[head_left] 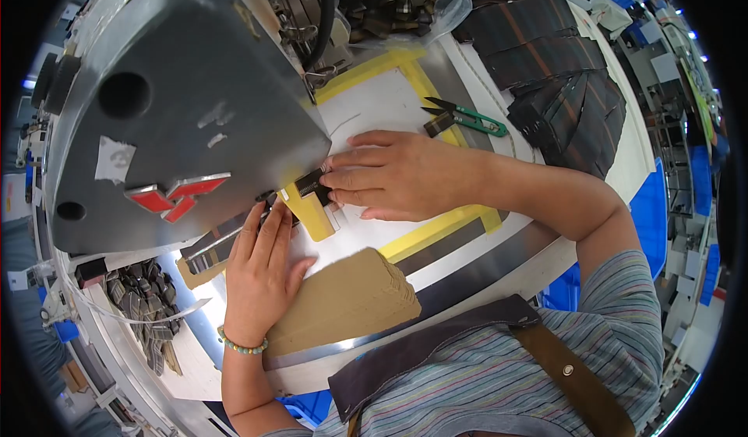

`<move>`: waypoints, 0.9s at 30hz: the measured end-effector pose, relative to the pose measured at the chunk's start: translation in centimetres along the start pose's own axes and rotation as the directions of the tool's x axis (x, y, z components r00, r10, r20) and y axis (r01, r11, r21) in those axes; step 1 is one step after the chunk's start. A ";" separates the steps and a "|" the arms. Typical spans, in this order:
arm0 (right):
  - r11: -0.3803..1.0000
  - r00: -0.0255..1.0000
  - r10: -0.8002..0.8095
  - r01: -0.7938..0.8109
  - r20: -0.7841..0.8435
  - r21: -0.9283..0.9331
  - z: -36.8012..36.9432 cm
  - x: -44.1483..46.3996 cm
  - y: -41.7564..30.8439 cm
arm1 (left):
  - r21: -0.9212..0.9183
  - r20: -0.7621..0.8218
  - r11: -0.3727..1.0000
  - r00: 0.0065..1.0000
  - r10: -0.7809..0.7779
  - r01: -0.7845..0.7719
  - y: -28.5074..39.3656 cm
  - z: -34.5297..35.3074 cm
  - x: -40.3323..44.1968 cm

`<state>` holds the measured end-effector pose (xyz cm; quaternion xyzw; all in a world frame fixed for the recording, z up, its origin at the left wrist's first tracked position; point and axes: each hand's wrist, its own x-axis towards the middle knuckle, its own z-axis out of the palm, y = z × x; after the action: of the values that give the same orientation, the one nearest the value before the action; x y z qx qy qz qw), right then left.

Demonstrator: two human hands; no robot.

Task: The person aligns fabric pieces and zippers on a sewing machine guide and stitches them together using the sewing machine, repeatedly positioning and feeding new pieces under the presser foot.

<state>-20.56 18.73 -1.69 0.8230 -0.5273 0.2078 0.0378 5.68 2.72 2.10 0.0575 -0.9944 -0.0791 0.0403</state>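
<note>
A grey sewing machine head (195, 102) with a red and silver emblem fills the upper left. Below its right edge, my left hand (265, 269) lies palm down with fingers stretched out on dark striped fabric (220, 244). On the other side of a yellow guide piece (312, 217), my right hand (401, 176) rests flat, its fingers slightly spread, the tips at a small dark fabric piece (312, 181). The needle area is hidden behind the machine head. A stack of brown card or fabric pieces (343, 301) lies beside my left hand.
Green-handled snips (479, 119) lie beyond my right hand. Dark striped fabric strips (569, 71) are piled at the upper right. A plastic bag of small pieces (389, 1) stands at the top, and a heap of striped pieces (144, 304) sits at the lower left.
</note>
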 end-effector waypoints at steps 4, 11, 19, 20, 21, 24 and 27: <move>1.000 1.000 -0.009 0.009 0.001 -0.001 0.0 0.0 0.0 | -0.024 0.011 1.000 1.000 0.010 -0.010 -0.2 -0.2 0.1; 1.000 1.000 -0.006 0.006 -0.003 0.018 -0.1 0.1 0.0 | -0.043 0.033 0.999 0.999 -0.010 0.011 -0.2 -0.5 0.2; 0.999 0.983 0.045 -0.042 -0.180 0.018 -0.1 0.1 0.6 | -0.063 -0.001 0.998 1.000 -0.007 0.007 -0.5 0.1 0.1; 0.999 0.981 0.047 -0.044 -0.188 0.016 0.0 0.1 0.8 | -0.072 -0.010 0.997 1.000 -0.010 0.009 -0.6 0.2 0.0; 0.999 0.979 0.048 -0.046 -0.197 0.014 0.0 0.0 1.0 | -0.076 -0.024 0.997 1.000 -0.013 0.011 -0.7 0.4 0.0; 0.997 0.987 0.052 -0.044 -0.154 0.056 -0.3 0.0 1.0 | -0.065 -0.071 0.998 0.997 -0.021 0.016 -1.0 0.7 -0.4; 0.995 0.996 0.011 -0.002 -0.090 0.096 -0.1 0.1 0.8 | -0.030 -0.111 0.999 0.994 -0.026 0.022 -1.2 0.8 -0.6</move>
<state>-21.26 18.35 -1.71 0.8118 -0.5172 0.2702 0.0214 6.30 1.74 1.03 0.0732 -0.9886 -0.0903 0.0954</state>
